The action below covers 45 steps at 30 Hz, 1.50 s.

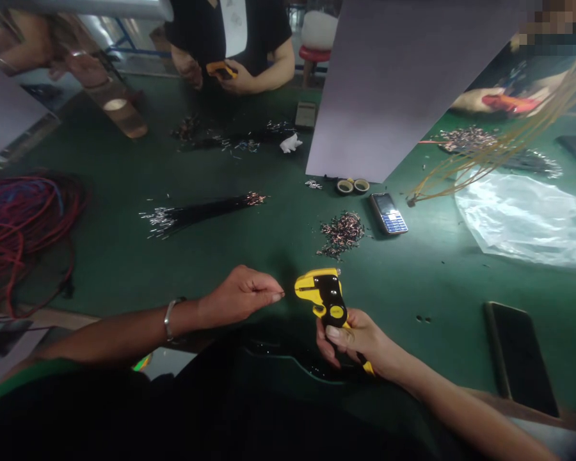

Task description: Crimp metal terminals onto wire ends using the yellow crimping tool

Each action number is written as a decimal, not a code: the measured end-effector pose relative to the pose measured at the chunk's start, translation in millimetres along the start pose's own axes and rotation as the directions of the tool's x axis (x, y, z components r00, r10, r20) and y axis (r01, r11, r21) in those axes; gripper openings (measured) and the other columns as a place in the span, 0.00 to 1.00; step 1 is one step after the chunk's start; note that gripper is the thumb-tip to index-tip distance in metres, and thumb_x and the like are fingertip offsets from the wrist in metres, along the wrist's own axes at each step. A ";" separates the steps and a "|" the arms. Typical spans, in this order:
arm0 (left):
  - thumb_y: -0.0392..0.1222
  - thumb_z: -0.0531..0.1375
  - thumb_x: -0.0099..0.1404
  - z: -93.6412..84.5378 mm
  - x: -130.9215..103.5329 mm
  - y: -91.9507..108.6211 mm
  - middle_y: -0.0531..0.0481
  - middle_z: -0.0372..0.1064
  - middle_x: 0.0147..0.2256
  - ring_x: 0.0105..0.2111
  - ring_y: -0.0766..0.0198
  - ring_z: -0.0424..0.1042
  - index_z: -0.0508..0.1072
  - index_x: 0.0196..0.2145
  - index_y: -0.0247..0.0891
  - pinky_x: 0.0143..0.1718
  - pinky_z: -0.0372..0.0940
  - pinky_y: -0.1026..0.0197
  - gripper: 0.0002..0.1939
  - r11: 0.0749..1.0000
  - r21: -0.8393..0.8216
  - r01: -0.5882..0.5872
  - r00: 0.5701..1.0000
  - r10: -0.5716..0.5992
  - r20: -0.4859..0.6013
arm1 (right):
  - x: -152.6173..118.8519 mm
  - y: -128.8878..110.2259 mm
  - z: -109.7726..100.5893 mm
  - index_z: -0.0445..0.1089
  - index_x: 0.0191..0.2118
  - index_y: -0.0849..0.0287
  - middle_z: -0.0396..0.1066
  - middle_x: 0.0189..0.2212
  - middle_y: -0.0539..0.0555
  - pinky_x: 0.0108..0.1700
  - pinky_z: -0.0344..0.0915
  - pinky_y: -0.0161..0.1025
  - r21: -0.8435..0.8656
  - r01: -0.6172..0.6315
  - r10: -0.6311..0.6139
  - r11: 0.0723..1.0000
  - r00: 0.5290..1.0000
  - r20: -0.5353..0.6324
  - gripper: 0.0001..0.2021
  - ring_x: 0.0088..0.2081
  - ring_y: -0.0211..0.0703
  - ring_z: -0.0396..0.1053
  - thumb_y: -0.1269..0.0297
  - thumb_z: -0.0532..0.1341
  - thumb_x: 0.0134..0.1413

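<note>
My right hand (350,339) is wrapped round the handles of a yellow and black wire stripper (327,291), whose jaws point left. Just left of those jaws, my left hand (242,293) is closed in a pinch; whatever lies between its thumb and finger is too small to make out. Beyond the hands lies a bundle of black wires (206,210), with silvery ends at the left and bare copper ends at the right. A small heap of copper and black wire scraps (343,232) sits past the stripper.
A keypad phone (388,214), two tape rolls (352,186) and a tall panel (393,83) stand beyond. Red cable coils (24,237) lie left. A smartphone (521,358) and a plastic bag (528,221) lie right. Across the green table (125,275), a co-worker's hand (240,78) holds an orange tool.
</note>
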<state>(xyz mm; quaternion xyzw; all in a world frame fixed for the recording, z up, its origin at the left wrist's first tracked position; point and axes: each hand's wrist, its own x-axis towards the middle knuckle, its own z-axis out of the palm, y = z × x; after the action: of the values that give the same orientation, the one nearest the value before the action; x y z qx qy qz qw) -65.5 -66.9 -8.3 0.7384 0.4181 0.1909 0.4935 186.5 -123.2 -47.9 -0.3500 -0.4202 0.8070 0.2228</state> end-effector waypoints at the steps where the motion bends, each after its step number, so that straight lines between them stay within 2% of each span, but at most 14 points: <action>1: 0.38 0.58 0.62 0.8 -0.7 0.2 0.48 0.75 0.24 0.24 0.68 0.71 0.77 0.28 0.31 0.27 0.63 0.69 0.10 1.000 0.010 -0.015 1.000 0.015 -0.004 | -0.5 0.2 -0.3 0.66 0.29 0.62 0.66 0.20 0.50 0.18 0.43 0.32 -0.004 -0.005 0.005 1.000 1.000 0.002 0.18 0.19 0.33 0.59 0.50 0.61 0.55; 10: 0.35 0.58 0.62 3.5 -7.4 -2.4 0.50 0.75 0.24 0.24 0.70 0.72 0.77 0.28 0.33 0.27 0.63 0.71 0.09 0.992 0.037 -0.121 0.992 0.123 -0.041 | -5.1 -2.1 1.6 0.66 0.30 0.63 0.66 0.21 0.50 0.19 0.45 0.31 -0.011 -0.018 0.019 1.000 1.000 0.024 0.17 0.20 0.33 0.60 0.50 0.60 0.55; 16: 0.35 0.57 0.63 3.6 -12.9 -3.3 0.51 0.75 0.24 0.24 0.70 0.72 0.77 0.29 0.33 0.27 0.64 0.71 0.09 0.991 0.045 -0.126 0.991 0.127 -0.036 | -7.0 -0.5 1.9 0.67 0.32 0.62 0.67 0.21 0.50 0.19 0.44 0.31 -0.022 -0.037 0.038 0.999 0.999 0.039 0.16 0.19 0.32 0.57 0.51 0.60 0.56; 21: 0.35 0.57 0.63 5.7 -16.8 -5.9 0.50 0.76 0.25 0.24 0.69 0.73 0.77 0.29 0.34 0.28 0.65 0.70 0.09 0.988 0.057 -0.145 0.988 0.147 -0.036 | -7.5 0.6 4.6 0.67 0.32 0.62 0.67 0.22 0.51 0.19 0.44 0.31 0.002 -0.046 0.046 0.999 0.998 0.041 0.16 0.21 0.34 0.61 0.52 0.61 0.55; 23: 0.35 0.57 0.63 5.7 -20.6 -7.9 0.51 0.75 0.24 0.24 0.69 0.73 0.77 0.28 0.35 0.27 0.65 0.70 0.09 0.987 0.055 -0.153 0.987 0.155 -0.041 | -10.0 0.5 2.0 0.67 0.32 0.63 0.67 0.22 0.51 0.19 0.47 0.31 0.050 -0.042 0.042 0.998 0.999 0.005 0.15 0.21 0.35 0.62 0.53 0.62 0.54; 24: 0.36 0.58 0.62 5.4 -22.9 -9.1 0.51 0.75 0.24 0.24 0.69 0.73 0.77 0.28 0.35 0.27 0.65 0.70 0.09 0.988 0.046 -0.145 0.988 0.147 -0.051 | -11.8 0.2 -0.5 0.67 0.32 0.62 0.67 0.21 0.51 0.20 0.50 0.32 0.108 -0.014 0.020 0.994 0.998 -0.052 0.14 0.21 0.36 0.62 0.54 0.63 0.54; 26: 0.36 0.59 0.61 4.5 -26.3 -11.4 0.50 0.76 0.25 0.26 0.68 0.73 0.78 0.27 0.35 0.28 0.65 0.69 0.08 0.998 -0.001 -0.068 0.994 0.068 -0.086 | -15.5 -1.2 -6.4 0.67 0.31 0.61 0.66 0.20 0.50 0.23 0.57 0.35 0.252 0.096 -0.042 0.963 0.976 -0.214 0.12 0.21 0.37 0.62 0.57 0.63 0.53; 27: 0.36 0.59 0.60 4.0 -26.8 -12.4 0.51 0.76 0.25 0.26 0.68 0.73 0.78 0.27 0.36 0.27 0.65 0.69 0.08 0.999 -0.044 0.004 0.994 -0.009 -0.111 | -16.7 -2.3 -9.1 0.67 0.31 0.61 0.65 0.21 0.49 0.25 0.61 0.37 0.309 0.163 -0.072 0.937 0.956 -0.285 0.11 0.22 0.38 0.62 0.58 0.64 0.53; 28: 0.36 0.60 0.60 3.6 -26.1 -13.2 0.51 0.75 0.26 0.26 0.68 0.72 0.78 0.28 0.36 0.26 0.64 0.70 0.07 0.990 -0.099 0.097 0.985 -0.110 -0.131 | -17.1 -3.7 -11.0 0.67 0.31 0.61 0.65 0.21 0.50 0.27 0.63 0.39 0.329 0.182 -0.083 0.927 0.953 -0.293 0.09 0.22 0.39 0.63 0.60 0.64 0.53; 30: 0.36 0.62 0.57 3.1 -21.2 -14.0 0.53 0.72 0.21 0.22 0.70 0.68 0.79 0.27 0.37 0.22 0.61 0.70 0.05 0.946 -0.233 0.228 0.950 -0.268 -0.160 | -15.2 -6.5 -12.9 0.68 0.31 0.62 0.66 0.23 0.52 0.29 0.64 0.42 0.294 0.145 -0.082 0.945 0.973 -0.215 0.08 0.24 0.42 0.66 0.62 0.64 0.53; 33: 0.37 0.64 0.53 3.1 -9.1 -14.5 0.58 0.59 0.13 0.15 0.74 0.56 0.78 0.25 0.35 0.16 0.51 0.70 0.03 0.846 -0.443 0.297 0.903 -0.400 -0.158 | -8.1 -9.0 -14.0 0.68 0.32 0.63 0.68 0.25 0.54 0.31 0.65 0.45 0.288 0.141 -0.093 0.947 0.980 -0.175 0.07 0.26 0.44 0.67 0.63 0.63 0.54; 36: 0.37 0.66 0.50 3.9 0.3 -16.0 0.59 0.54 0.11 0.13 0.76 0.51 0.77 0.24 0.33 0.15 0.46 0.69 0.04 0.759 -0.579 0.297 0.889 -0.441 -0.122 | -2.7 -8.7 -17.4 0.69 0.35 0.62 0.68 0.27 0.54 0.35 0.66 0.46 0.328 0.178 -0.112 0.928 0.971 -0.210 0.06 0.29 0.45 0.68 0.64 0.61 0.55; 39: 0.37 0.67 0.49 5.5 4.8 -17.5 0.59 0.52 0.11 0.12 0.77 0.49 0.77 0.22 0.32 0.15 0.42 0.68 0.05 0.704 -0.644 0.299 0.884 -0.458 -0.091 | -1.5 -7.3 -20.6 0.69 0.36 0.62 0.69 0.28 0.55 0.37 0.66 0.46 0.320 0.145 -0.088 0.936 0.979 -0.186 0.06 0.31 0.46 0.69 0.65 0.61 0.55; 45: 0.38 0.68 0.48 5.5 10.7 -13.1 0.59 0.53 0.11 0.12 0.77 0.47 0.77 0.23 0.32 0.15 0.39 0.68 0.06 0.664 -0.684 0.303 0.881 -0.469 -0.065 | 0.0 -12.8 -20.4 0.68 0.37 0.62 0.70 0.29 0.54 0.38 0.65 0.44 0.141 0.091 -0.055 0.986 0.969 -0.241 0.10 0.32 0.45 0.69 0.62 0.65 0.51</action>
<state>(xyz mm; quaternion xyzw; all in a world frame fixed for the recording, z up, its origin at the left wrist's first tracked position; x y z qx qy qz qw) -61.2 -59.3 -23.8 0.3832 0.5277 0.3012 0.6957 202.7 -105.5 -45.4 -0.4100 -0.3411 0.7802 0.3268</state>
